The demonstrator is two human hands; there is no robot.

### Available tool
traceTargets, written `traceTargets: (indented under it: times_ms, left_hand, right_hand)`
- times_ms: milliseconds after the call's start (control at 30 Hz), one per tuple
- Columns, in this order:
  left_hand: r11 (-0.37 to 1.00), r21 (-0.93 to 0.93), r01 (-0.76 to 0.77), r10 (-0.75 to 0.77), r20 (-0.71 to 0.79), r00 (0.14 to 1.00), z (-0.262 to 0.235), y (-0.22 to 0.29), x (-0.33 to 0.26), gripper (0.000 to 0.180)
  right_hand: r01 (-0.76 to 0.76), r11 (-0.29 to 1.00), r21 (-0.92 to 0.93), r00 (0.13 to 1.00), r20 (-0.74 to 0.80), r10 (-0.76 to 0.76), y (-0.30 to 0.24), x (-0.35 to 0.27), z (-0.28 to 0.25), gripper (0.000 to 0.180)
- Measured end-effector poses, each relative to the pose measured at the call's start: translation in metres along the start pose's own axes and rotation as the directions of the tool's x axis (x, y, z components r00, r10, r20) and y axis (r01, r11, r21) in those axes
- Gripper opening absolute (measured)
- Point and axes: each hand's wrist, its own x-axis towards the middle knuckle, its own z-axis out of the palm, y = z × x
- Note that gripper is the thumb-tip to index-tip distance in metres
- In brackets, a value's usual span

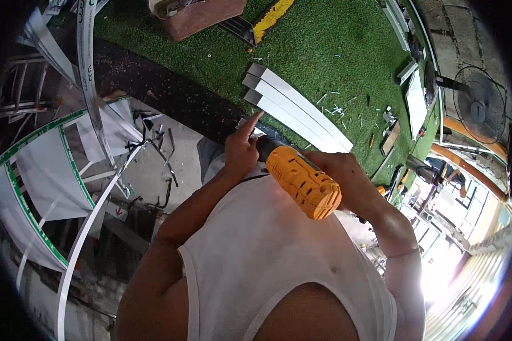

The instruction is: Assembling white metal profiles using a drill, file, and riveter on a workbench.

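The right grip (pixel 344 173) is wrapped around one orange power drill (pixel 301 181), held before the chest near the green tabletop (pixel 313 48). At the drill's front, the left grip (pixel 240 152) extends one finger; I cannot tell whether it pinches anything. Three white strips (pixel 293 108) lie side by side beyond; one fan (pixel 479 108) stands right.

We see a white tank top (pixel 279 227), a big round neck hole (pixel 275 297), a hemmed arm hole (pixel 193 284), a tiny dark spot (pixel 334 268), bare arms (pixel 194 199), bare hands (pixel 242 152).
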Motion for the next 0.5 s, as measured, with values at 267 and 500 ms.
traceTargets:
  times_ms: [267,500]
  left_hand:
    - [0.999,0.046,0.027,-0.025,-0.047,0.999,0.001,0.005,-0.003,0.063]
    - [0.998,-0.012,0.068,-0.069,-0.109,0.992,0.002,0.009,0.000,0.058]
  right_hand:
    - [0.007,0.988,-0.155,1.000,-0.009,-0.008,0.009,-0.014,0.014,0.043]
    - [-0.072,0.906,0.418,0.955,-0.232,0.183,0.014,-0.088,0.046,0.031]
